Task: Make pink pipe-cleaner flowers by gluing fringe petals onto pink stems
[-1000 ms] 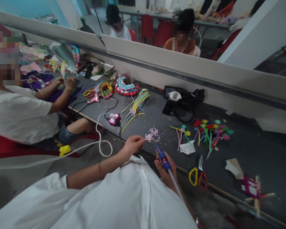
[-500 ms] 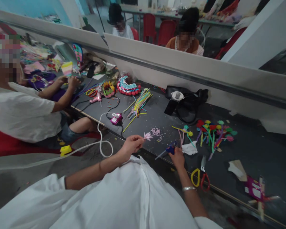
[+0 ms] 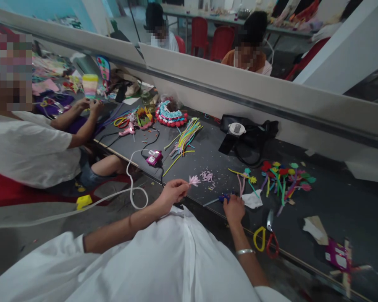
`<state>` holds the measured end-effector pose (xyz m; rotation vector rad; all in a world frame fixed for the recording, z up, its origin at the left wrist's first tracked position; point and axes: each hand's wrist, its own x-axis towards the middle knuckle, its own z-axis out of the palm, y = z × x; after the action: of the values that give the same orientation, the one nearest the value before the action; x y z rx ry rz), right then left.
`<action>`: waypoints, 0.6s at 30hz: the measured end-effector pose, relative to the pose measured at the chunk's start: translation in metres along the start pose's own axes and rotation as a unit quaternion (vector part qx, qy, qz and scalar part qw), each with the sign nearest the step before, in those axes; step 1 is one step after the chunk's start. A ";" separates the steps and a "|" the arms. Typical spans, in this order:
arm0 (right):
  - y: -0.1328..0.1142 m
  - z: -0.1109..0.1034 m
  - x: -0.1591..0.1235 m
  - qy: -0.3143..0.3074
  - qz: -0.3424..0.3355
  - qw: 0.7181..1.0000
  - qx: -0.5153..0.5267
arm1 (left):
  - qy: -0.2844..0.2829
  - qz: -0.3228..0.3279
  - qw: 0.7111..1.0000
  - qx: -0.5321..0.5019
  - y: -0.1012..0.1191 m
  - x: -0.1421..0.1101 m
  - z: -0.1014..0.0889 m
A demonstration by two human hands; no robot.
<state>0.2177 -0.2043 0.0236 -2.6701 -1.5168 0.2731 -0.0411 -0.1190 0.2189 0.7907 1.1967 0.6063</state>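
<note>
Dark table (image 3: 334, 205) is crossing mid-frame | left hand (image 3: 174, 193), centre, is pinching pink flower (image 3: 194, 180) | right hand (image 3: 234, 209), lower right of centre, is covering glue gun (image 3: 223, 198), grip unclear | step is looking like gluing | next is probably needing a light pinch on loose petals (image 3: 207, 176)

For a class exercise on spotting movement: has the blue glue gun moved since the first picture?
Yes: the blue glue gun has moved forward and slightly right, closer to the white scrap.

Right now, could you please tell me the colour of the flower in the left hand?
The flower is pale lilac-pink, in the head view.
</note>
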 end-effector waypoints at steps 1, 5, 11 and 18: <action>-0.007 0.000 0.004 0.004 -0.009 1.000 0.004 | -0.002 0.001 1.000 0.001 0.000 0.001 -0.001; -0.034 0.007 0.026 -0.006 -0.046 0.998 0.033 | 0.000 -0.002 1.000 0.010 -0.001 0.002 -0.002; -0.057 0.018 0.048 -0.034 -0.051 0.995 0.079 | -0.001 0.003 1.000 0.003 -0.003 0.003 -0.003; -0.069 0.006 0.048 -0.033 -0.049 0.977 0.204 | 0.000 0.003 1.000 0.000 -0.001 0.002 0.000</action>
<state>0.1822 -0.1276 0.0210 -2.2803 -1.4181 0.6000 -0.0403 -0.1183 0.2176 0.7957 1.1944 0.6116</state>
